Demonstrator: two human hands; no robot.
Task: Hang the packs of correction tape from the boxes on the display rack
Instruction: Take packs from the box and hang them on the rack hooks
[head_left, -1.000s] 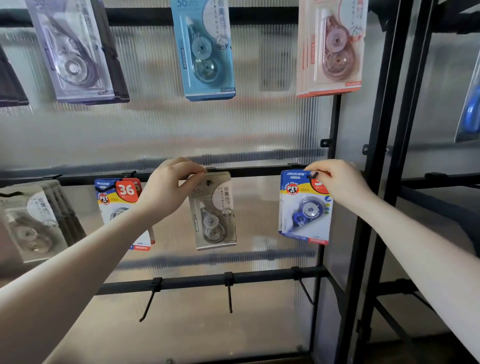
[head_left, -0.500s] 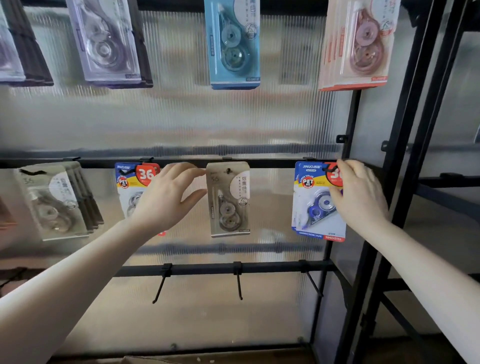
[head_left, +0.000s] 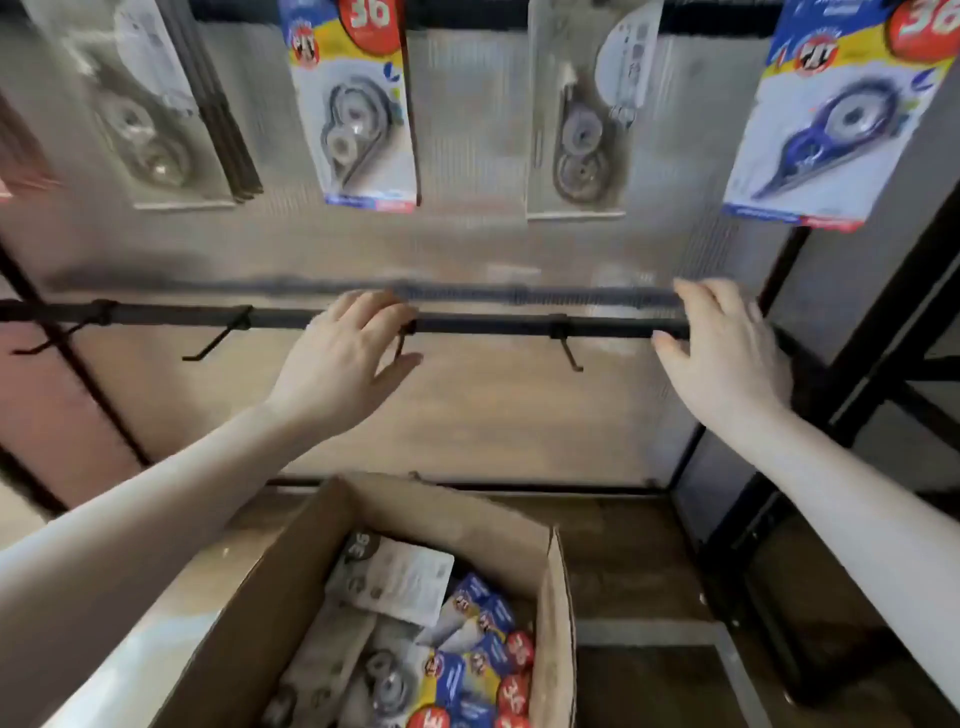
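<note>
Several packs of correction tape hang along the top: a grey stack (head_left: 156, 119), a blue-yellow pack (head_left: 356, 104), a grey pack (head_left: 582, 114) and a blue pack (head_left: 831, 119). Below them runs a black rail (head_left: 493, 326) with bare hooks. My left hand (head_left: 343, 364) hovers in front of the rail with relaxed fingers and holds nothing. My right hand (head_left: 727, 353) is also in front of the rail's right end, fingers loose and empty. An open cardboard box (head_left: 558, 613) at the bottom holds several more packs (head_left: 467, 649).
Black upright posts of the rack (head_left: 883, 338) stand at the right. A ribbed translucent panel (head_left: 493, 415) backs the rails. Bare hooks (head_left: 569, 353) stick out from the lower rail. The box sits on a dark wooden floor (head_left: 639, 561).
Both hands let go of the hung packs and dropped to the lower rail. The view tilted down, bringing the box of packs into sight.
</note>
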